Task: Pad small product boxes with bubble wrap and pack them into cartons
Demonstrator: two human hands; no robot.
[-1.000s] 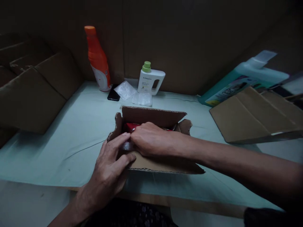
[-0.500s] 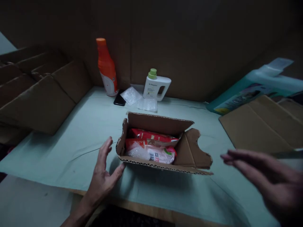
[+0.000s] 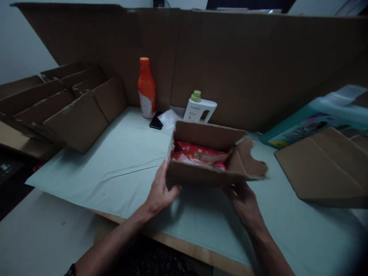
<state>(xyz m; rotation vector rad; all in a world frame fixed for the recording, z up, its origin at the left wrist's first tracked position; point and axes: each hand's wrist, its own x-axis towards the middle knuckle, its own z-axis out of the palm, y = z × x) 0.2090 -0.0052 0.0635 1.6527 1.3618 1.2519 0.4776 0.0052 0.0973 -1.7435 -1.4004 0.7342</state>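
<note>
An open cardboard box [image 3: 198, 175], slightly blurred, is raised a little above the pale green sheet [image 3: 135, 149]. Inside it lie red packets [image 3: 198, 150], with something pink and whitish in front of them. My left hand [image 3: 159, 191] grips the box's left end, its thumb by the lower front edge. Under the right part of the box, my right hand [image 3: 243, 203] supports it, with most of its fingers hidden beneath the cardboard.
Behind stand an orange bottle [image 3: 146, 86] and a white jug with a green cap [image 3: 198, 109]. Bubble wrap [image 3: 169, 118] and a black phone [image 3: 156, 122] lie near them. Cardboard compartments [image 3: 80, 122] stand left; a teal container [image 3: 304, 126] and a cardboard piece [image 3: 324, 165] are right.
My right hand has come in from the far right to beneath the box. My left hand has closed on its left end. The box has lifted off the sheet, and the view has tilted up.
</note>
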